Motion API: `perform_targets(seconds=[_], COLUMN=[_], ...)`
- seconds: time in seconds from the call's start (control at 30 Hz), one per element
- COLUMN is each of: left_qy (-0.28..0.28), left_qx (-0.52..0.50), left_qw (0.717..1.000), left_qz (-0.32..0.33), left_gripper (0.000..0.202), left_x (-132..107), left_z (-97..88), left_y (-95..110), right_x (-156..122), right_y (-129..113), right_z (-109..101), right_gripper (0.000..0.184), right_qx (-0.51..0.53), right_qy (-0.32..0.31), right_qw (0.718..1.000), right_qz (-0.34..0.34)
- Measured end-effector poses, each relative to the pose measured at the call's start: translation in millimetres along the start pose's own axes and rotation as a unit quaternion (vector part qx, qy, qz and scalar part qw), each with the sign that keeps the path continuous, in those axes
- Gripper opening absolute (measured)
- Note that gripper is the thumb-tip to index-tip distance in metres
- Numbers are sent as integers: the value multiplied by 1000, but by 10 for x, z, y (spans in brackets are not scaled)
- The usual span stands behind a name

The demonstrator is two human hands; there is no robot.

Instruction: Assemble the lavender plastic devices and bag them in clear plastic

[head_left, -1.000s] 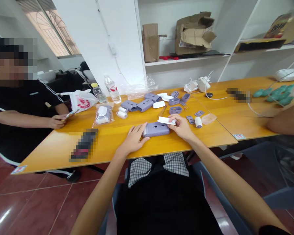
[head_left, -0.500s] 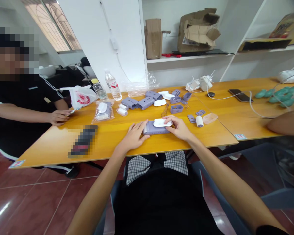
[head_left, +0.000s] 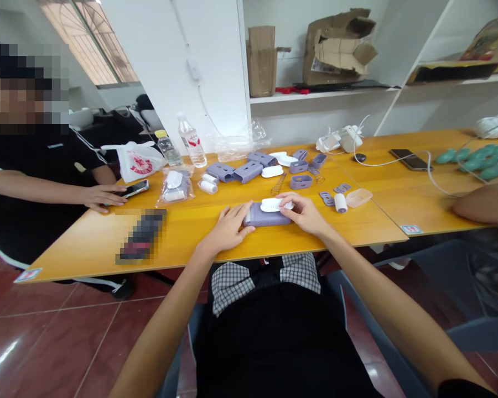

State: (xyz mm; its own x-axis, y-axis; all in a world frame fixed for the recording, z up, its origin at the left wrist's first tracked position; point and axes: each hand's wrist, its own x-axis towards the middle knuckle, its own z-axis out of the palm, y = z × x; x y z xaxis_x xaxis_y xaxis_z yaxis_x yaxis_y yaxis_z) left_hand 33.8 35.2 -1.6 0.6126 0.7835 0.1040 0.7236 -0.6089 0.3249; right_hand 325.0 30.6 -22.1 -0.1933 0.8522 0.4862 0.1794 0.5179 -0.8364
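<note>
Both hands meet over a purple casing near the table's front edge.

The purple casing [head_left: 268, 216] lies flat on the orange table [head_left: 182, 235], straight ahead of the person, between the two hands. The left hand [head_left: 227, 228] lies loosely spread, fingers out, its tips touching the casing's left end. The right hand [head_left: 306, 214] sits at the casing's right end, fingers curled in a narrow pinch on a white insert [head_left: 273, 204] that rests on top of the casing. Behind lie spare purple shells [head_left: 240, 172]; a white roller [head_left: 340, 203] stands just right of the right hand. At far left, a co-worker's hand [head_left: 102, 195] rests beside a phone [head_left: 135, 188].
</note>
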Motion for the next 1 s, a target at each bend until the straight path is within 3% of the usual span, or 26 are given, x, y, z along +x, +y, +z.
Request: perform_targets(seconds=[0.17,0.33,0.7,1.0], left_qy=[-1,2,44,58], left_qx=[-4,-3,-22,-31], left_qw=[1000,1000,999,998], left_qz=[-1,4,19,20], left_gripper=[76,77,72,65], left_x=[-8,-10,-34,-38], left_z=[-13,-7,-34,-13], left_y=[13,4,90,77], right_x=[-19,-36,-46,-25], right_y=[21,67,46,30], right_z=[4,22,-26,-37], right_gripper=[12,29,31,37], right_qx=[10,28,-71,-64], right_qy=[-5,12,-6,-9], right_qw=[1000,999,997,998], right_qz=[8,15,16,6])
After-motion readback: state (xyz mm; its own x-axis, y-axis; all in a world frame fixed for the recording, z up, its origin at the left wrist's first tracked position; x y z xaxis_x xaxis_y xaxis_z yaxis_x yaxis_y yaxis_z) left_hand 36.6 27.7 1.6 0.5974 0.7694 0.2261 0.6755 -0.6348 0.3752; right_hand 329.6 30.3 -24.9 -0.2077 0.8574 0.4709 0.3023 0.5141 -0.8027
